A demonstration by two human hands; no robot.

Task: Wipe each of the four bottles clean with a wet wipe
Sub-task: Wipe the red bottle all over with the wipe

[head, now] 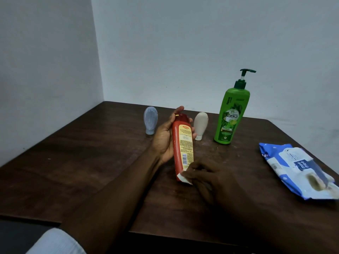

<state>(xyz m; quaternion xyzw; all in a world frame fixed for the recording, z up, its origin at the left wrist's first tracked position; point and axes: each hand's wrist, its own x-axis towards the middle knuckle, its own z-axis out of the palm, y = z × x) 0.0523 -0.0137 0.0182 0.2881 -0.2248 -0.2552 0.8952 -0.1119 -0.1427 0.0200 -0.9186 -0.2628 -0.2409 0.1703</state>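
My left hand (165,136) grips a red bottle (182,145) with a yellow label, holding it tilted above the table with its cap pointing away from me. My right hand (205,178) pinches a white wet wipe (184,179) against the bottle's near end. Behind it stand a small grey-blue bottle (150,122) on its cap at the left, a small white bottle (200,125) on its cap, and a tall green pump bottle (231,114) at the right.
A blue and white pack of wet wipes (297,169) lies on the dark wooden table (82,162) at the right edge. Pale walls meet in a corner behind the table. A dark surface sits below the table's near left edge.
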